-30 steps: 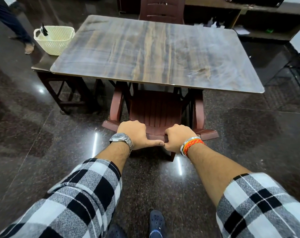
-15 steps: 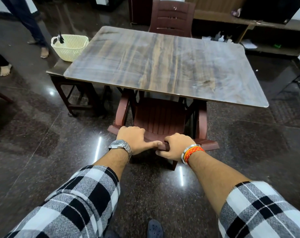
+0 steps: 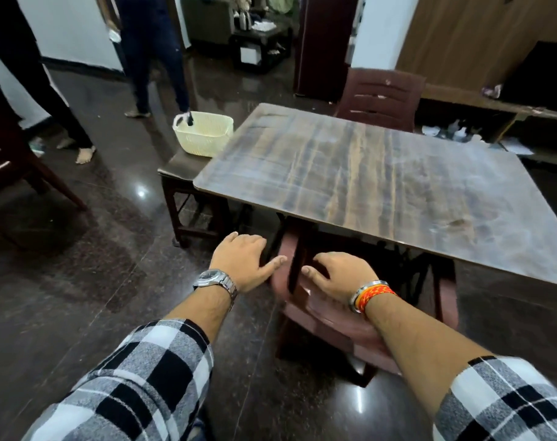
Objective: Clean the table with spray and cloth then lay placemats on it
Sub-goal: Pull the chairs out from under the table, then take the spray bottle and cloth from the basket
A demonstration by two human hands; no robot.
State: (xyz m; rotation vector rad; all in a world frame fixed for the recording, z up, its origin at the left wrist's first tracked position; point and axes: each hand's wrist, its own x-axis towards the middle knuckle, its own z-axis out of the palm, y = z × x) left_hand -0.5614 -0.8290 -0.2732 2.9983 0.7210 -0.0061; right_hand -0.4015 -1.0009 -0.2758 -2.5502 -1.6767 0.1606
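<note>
Dark, glossy stone floor (image 3: 80, 281) across the room, spotted with reflected lights. On it, right of centre, a wood-grain worktop (image 3: 366, 186) with rounded corners, streaked with a pale haze and marked by a small dark blotch near the right front. Tucked under the near edge, a maroon plastic chair (image 3: 321, 316), blurred; at the far edge, a second maroon chair (image 3: 382, 97), back upright. At the far left of the frame, part of a third, darker chair (image 3: 6, 154).

Against the worktop's left side and lower than it, a dark wooden side table (image 3: 178, 163), carrying a cream slatted basket (image 3: 207, 135). Poking out of the basket's left corner, a white-and-black item (image 3: 185, 120), too small to identify. Beyond, legs (image 3: 156, 58) of people in dark trousers, bare feet on the floor.

In the foreground, two forearms in black-and-white checked sleeves (image 3: 150, 377), reaching toward the tucked chair. Left hand (image 3: 242, 261) open, fingers relaxed and thumb stretched to the right, holding nothing, poised just left of the chair's back. Right hand (image 3: 337, 275) open too, fingers loosely spread above the chair's top rail; contact with the rail impossible to judge through the blur. Silver watch (image 3: 214, 279) on the left wrist; orange thread band (image 3: 374, 294) beside a metal bangle on the right.
</note>
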